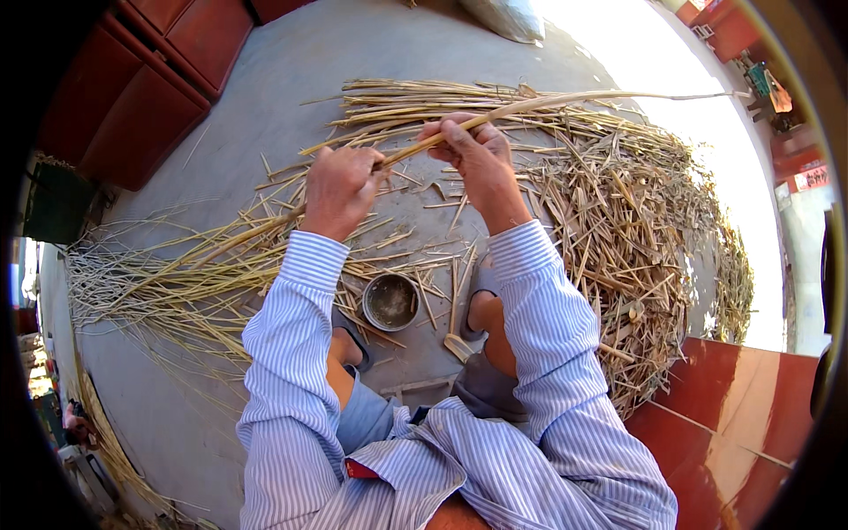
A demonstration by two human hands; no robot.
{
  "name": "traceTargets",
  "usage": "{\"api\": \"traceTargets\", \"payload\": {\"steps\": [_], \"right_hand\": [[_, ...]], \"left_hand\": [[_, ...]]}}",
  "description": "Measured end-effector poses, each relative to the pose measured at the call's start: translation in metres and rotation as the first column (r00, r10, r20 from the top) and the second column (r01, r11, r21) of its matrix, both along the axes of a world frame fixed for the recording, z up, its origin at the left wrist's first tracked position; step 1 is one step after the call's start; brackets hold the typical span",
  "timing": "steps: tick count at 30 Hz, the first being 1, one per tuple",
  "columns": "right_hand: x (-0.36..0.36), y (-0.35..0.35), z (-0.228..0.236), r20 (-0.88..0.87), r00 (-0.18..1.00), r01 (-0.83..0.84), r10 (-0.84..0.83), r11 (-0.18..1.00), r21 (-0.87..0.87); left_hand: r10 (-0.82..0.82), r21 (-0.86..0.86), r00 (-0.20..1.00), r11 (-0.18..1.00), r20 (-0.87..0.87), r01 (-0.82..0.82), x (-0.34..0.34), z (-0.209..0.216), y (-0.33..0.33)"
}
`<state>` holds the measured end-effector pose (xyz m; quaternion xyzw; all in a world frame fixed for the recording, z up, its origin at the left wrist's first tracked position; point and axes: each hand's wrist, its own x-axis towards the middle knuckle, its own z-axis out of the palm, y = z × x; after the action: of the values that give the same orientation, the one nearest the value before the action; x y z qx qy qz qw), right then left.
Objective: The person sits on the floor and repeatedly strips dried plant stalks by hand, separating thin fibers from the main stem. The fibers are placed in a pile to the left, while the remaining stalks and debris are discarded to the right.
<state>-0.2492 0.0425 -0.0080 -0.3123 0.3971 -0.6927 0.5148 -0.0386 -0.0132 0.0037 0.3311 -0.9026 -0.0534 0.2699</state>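
A striped shirt (495, 446) is filling the foreground. The left hand (343, 187) is clenching a long stalk (530, 104) above the floor (150, 380); the right hand (477, 157) is pinching it farther along. A bowl (393, 276) (round, dark inside), loose stalks (141, 281) and heaped scraps (632, 256) are crowding the ground below.

The bowl (391, 302) sits on the floor (265, 97), with broken stick pieces (428, 265) around it and slippers (483, 279) to either side. Left of the bowl spreads thin straw (168, 281); right of it, a heap of scraps (627, 238). Beyond the bowl lie a bundle of stalks (406, 102) and, farther off, a sack (505, 18). Sofas (163, 88) stand beyond it, far left.
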Motion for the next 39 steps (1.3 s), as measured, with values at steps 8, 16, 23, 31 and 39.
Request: {"api": "traceTargets", "payload": {"steps": [8,16,23,31,39], "right_hand": [[-0.018,0.000,0.003,0.083,0.996,0.032,-0.036,0.998,0.049],[-0.007,-0.001,0.001,0.081,0.993,0.074,-0.085,0.989,0.125],[-0.003,-0.005,0.002,-0.154,0.982,0.099,-0.112,0.991,-0.090],[-0.013,-0.003,0.000,-0.047,0.972,0.230,-0.230,0.973,0.001],[-0.094,0.011,-0.014,0.474,0.844,0.205,-0.252,0.967,0.148]], "left_hand": [[-0.010,-0.118,0.998,0.993,-0.064,0.002,0.016,-0.003,-0.011],[0.182,0.265,0.895,0.961,-0.407,-0.076,-0.010,-0.008,-0.002],[0.299,0.801,0.914,0.597,-0.274,0.045,0.000,0.018,-0.013],[0.261,0.608,0.866,0.791,-0.427,0.062,0.000,0.012,-0.008],[0.087,0.467,0.963,0.883,-0.256,0.045,0.022,0.009,-0.005]]}}
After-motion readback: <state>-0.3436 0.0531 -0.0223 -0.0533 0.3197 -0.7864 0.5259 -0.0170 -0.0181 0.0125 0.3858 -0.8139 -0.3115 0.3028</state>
